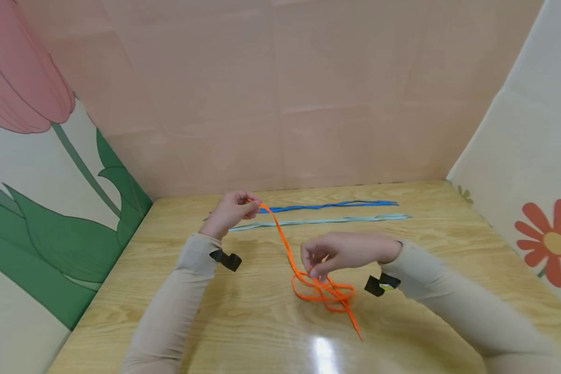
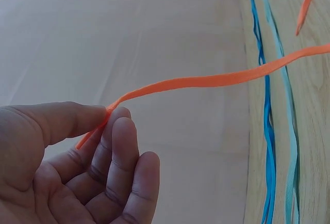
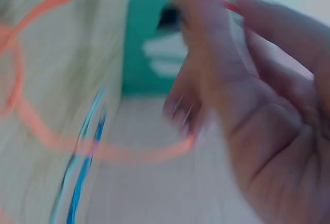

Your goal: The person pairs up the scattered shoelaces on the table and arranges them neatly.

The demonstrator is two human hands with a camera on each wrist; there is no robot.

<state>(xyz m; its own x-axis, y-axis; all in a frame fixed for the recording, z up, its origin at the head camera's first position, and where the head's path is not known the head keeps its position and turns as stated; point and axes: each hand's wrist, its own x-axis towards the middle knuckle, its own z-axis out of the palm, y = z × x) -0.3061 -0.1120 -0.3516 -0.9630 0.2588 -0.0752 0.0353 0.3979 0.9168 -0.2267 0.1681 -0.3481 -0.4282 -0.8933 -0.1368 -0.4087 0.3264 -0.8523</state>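
An orange shoelace (image 1: 282, 236) runs from my left hand down to a loose tangle on the table. My left hand (image 1: 234, 210), raised near the back left, pinches one end between thumb and forefinger; in the left wrist view the short tip of the shoelace (image 2: 170, 85) pokes out past the thumb. Over the tangle, my right hand (image 1: 338, 252) has thumb and fingertips brought together on part of the orange shoelace. That hand (image 3: 273, 115) is blurred in the right wrist view, with the lace passing at its fingertips. One lace end points toward the table's front.
Behind the hands, a blue shoelace (image 1: 327, 206) and a pale turquoise shoelace (image 1: 341, 220) lie stretched side by side across the wooden table (image 1: 257, 317). A pink-beige backdrop (image 1: 280, 104) rises at the back edge, with flower-printed panels at both sides.
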